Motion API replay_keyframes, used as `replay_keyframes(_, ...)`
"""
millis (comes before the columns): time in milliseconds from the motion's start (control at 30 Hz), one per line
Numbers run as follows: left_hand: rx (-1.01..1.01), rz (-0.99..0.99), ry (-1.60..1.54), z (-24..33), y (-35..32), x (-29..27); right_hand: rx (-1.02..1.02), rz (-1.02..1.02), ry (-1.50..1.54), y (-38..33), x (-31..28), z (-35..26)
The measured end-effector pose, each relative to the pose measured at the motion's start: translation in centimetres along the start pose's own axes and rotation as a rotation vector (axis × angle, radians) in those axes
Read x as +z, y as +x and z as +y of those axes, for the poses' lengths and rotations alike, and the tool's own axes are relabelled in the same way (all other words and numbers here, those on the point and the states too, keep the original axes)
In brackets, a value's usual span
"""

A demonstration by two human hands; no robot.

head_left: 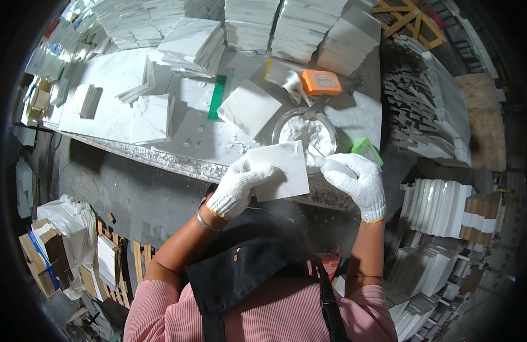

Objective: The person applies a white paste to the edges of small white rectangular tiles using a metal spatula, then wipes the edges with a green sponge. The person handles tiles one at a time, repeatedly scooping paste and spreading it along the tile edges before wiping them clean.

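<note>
Left hand [239,191], white-gloved, clamped on the near-left corner of one white square tile [280,170], held tilted above the bench edge [178,162]. Right hand [357,181], gloved too, curled round a white-smeared tool [326,162] — blade shape hard to make out under paste, tip touching the tile's right edge. Just behind: one round tub of white paste [306,132], partly hidden by the tile. One orange block [321,82], one green strip [218,97]. Tile stacks [300,25] beyond — too many to count, cut off at the rim.
</note>
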State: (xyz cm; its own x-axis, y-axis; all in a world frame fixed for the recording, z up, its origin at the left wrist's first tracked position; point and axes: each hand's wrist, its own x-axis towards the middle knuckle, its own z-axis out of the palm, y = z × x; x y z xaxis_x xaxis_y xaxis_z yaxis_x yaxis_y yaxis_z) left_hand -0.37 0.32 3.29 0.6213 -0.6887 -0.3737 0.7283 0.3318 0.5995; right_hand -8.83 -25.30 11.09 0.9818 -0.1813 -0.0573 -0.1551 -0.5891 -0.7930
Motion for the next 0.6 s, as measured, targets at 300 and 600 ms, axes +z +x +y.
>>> replay_keyframes(300, 0.003, 0.0, 0.007, 0.0, -0.03, -0.21, -0.019, 0.002, -0.012, 0.26, 0.28, 0.03)
replay_keyframes(600, 0.007, -0.003, 0.012, 0.13, -0.22, 0.01, -0.013, 0.02, -0.001, 0.35, 0.38, -0.05)
